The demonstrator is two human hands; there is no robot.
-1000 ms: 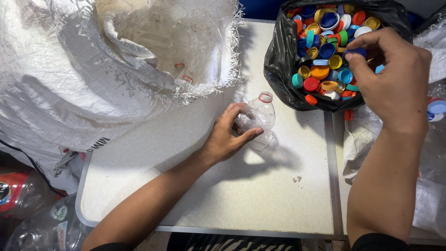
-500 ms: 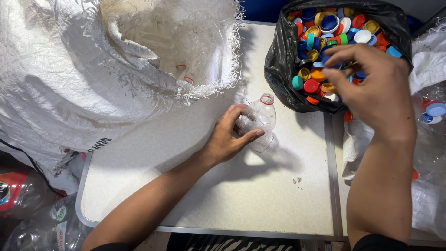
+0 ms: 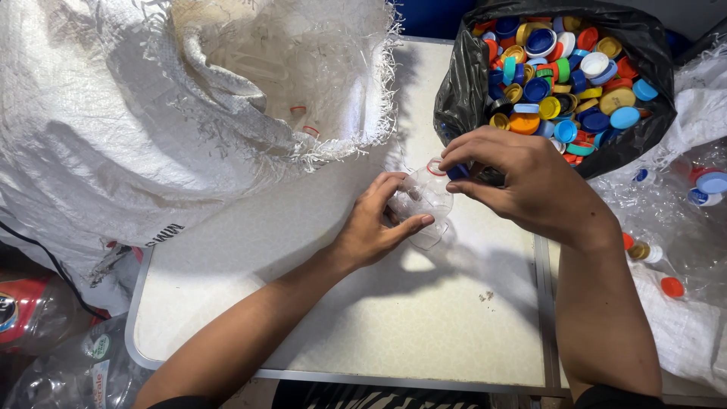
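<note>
- Hidden behind the right hand (image 3: 530,189): part of the neck of the clear plastic bottle (image 3: 424,203); only a sliver of its red neck ring showing.
- Pinched between right thumb and forefinger, a dark blue cap (image 3: 458,172), mostly covered by the fingertips; whether touching the bottle mouth or just beside it, cannot tell.
- Right fingers curled in close, thumb and index shut on the cap, the others bent loosely above the bottle.
- Left hand (image 3: 375,227) wrapped partway round the bottle body, thumb along the near side, fingers over the top, not fully closed; lower part of the bottle masked by them.
- Bottle small, transparent, crumpled and dented, lying on its side on the white table (image 3: 363,318) near the middle of the far half, neck pointing toward the black bag (image 3: 462,91).
- Black bag open at the table's far right corner, full of loose caps (image 3: 568,68) in blue, red, orange, yellow, white and green; lower contents out of sight.
- White woven sack (image 3: 113,113) slumped over the far left of the table, frayed mouth open; inside, faint shapes of clear bottles, hard to make out.
- Both forearms cut off at the lower edge.
- More clear bottles (image 3: 681,197) in plastic at the right, blurred and partly cut off.
</note>
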